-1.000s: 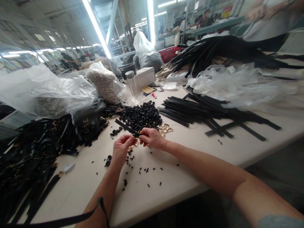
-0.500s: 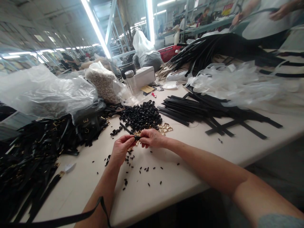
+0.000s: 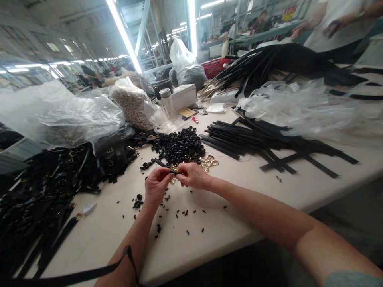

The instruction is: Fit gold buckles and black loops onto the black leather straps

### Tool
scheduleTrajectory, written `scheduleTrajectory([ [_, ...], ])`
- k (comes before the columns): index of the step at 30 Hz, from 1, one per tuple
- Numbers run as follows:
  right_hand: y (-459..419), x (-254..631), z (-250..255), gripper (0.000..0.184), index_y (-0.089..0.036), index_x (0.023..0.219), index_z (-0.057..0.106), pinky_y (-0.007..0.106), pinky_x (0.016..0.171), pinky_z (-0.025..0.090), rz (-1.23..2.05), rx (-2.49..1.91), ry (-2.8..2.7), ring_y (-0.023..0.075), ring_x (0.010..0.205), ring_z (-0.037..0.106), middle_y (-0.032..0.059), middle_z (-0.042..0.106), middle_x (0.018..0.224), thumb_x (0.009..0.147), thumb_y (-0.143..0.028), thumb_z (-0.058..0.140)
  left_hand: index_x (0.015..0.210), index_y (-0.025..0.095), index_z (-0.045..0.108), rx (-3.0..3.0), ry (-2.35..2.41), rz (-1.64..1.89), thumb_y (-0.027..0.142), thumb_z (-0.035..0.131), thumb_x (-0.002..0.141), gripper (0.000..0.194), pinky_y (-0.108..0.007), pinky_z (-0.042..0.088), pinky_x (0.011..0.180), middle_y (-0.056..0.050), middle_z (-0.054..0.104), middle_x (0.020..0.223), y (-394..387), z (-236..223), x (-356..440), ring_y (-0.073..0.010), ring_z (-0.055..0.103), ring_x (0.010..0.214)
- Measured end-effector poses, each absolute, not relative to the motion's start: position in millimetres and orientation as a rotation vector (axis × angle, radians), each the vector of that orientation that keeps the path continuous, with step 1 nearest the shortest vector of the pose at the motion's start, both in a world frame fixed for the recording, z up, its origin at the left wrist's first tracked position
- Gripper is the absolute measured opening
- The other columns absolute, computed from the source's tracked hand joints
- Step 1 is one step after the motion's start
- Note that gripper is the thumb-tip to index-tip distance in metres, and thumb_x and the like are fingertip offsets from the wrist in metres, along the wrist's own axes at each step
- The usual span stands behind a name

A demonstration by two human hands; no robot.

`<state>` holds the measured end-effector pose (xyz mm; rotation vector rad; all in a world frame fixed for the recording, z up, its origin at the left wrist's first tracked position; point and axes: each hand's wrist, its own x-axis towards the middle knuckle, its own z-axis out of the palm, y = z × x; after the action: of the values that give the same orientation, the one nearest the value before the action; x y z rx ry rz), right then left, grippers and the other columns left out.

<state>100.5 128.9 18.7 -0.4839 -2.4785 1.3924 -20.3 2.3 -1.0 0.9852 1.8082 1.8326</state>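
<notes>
My left hand (image 3: 156,184) and my right hand (image 3: 193,175) meet over the table, fingertips pinching a short black strap (image 3: 161,163) between them. One end of the strap juts out beyond my left fingers; the rest is mostly covered by my fingers. Just behind lies a heap of small black loops (image 3: 179,145), with gold buckles (image 3: 209,161) at its right edge and partly under my hands. Small black bits (image 3: 186,213) are scattered on the table in front of my hands.
To the left spreads a large pile of black straps with buckles (image 3: 54,179). Loose flat black strips (image 3: 236,137) lie right of the loops, near crumpled clear plastic (image 3: 293,103). A glass bottle (image 3: 168,104) and a white box (image 3: 184,97) stand behind. A co-worker's hand (image 3: 302,30) shows at upper right.
My fingers have shifted slightly around the black strap, with my left hand turned a little. The co-worker's hands at upper right have moved, and the strip between them no longer shows.
</notes>
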Motion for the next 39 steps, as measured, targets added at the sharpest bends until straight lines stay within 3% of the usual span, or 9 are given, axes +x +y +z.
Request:
scheduleTrajectory([
  [4,127.5,99.9,16.5,0.008,-0.017,0.074,0.057,0.016,0.049,0.036,1.352,-0.444,-2.471,0.0072,0.049,0.058,-0.003,0.064,0.057,0.081,-0.02,0.056,0.084,0.016,0.069,0.987,1.824,1.845,0.029,0.079,0.068,0.023,-0.022,0.05,0.061,-0.002,0.069,0.078,2.7,-2.0,-19.1,-0.0122,0.062,0.065],
  [10,130.6,94.7,3.7,0.011,-0.016,0.08,0.056,0.017,0.049,0.043,1.699,-0.336,-2.243,0.0081,0.052,0.059,-0.002,0.062,0.061,0.086,-0.025,0.054,0.085,0.015,0.071,0.782,1.714,1.857,0.032,0.078,0.069,0.024,-0.023,0.051,0.064,-0.004,0.071,0.08,0.7,2.1,-19.0,-0.0116,0.062,0.065],
  [16,131.1,93.9,2.7,0.008,-0.016,0.079,0.056,0.016,0.049,0.045,1.785,-0.282,-2.183,0.007,0.05,0.057,-0.0025,0.062,0.061,0.085,-0.022,0.055,0.081,0.014,0.071,0.522,1.56,1.858,0.035,0.083,0.061,0.032,-0.023,0.052,0.06,-0.005,0.071,0.076,1.1,8.5,-17.0,-0.011,0.061,0.059],
  [25,131.4,91.5,1.4,0.009,-0.015,0.077,0.055,0.018,0.047,0.048,1.915,-0.333,-2.099,0.0079,0.049,0.058,-0.0024,0.061,0.059,0.085,-0.02,0.053,0.085,0.017,0.075,0.884,1.833,1.83,0.036,0.078,0.068,0.026,-0.024,0.051,0.056,-0.004,0.069,0.074,0.0,6.0,-11.7,-0.0121,0.06,0.058],
  [30,130.3,93.2,1.9,0.009,-0.016,0.076,0.054,0.017,0.047,0.047,1.802,-0.288,-2.187,0.0081,0.049,0.059,-0.0022,0.062,0.059,0.083,-0.02,0.056,0.086,0.015,0.073,0.794,1.844,1.849,0.037,0.076,0.07,0.027,-0.023,0.049,0.052,-0.003,0.068,0.067,1.1,3.7,-16.3,-0.0122,0.059,0.054],
  [35,132.3,92.9,1.5,0.011,-0.015,0.078,0.057,0.016,0.045,0.046,1.848,-0.402,-2.147,0.0074,0.048,0.059,-0.002,0.062,0.059,0.086,-0.023,0.054,0.087,0.016,0.073,0.91,1.854,1.814,0.034,0.077,0.07,0.025,-0.024,0.05,0.056,-0.004,0.069,0.074,0.1,2.9,-15.0,-0.0136,0.061,0.06],
  [39,133.4,92.3,4.7,0.003,-0.015,0.081,0.057,0.014,0.044,0.047,1.959,-0.467,-2.112,0.007,0.049,0.06,-0.0027,0.063,0.06,0.084,-0.015,0.055,0.09,0.019,0.075,1.1,1.922,1.751,0.031,0.075,0.072,0.021,-0.022,0.049,0.059,-0.005,0.068,0.082,-1.1,2.8,-15.4,-0.0136,0.061,0.066],
])
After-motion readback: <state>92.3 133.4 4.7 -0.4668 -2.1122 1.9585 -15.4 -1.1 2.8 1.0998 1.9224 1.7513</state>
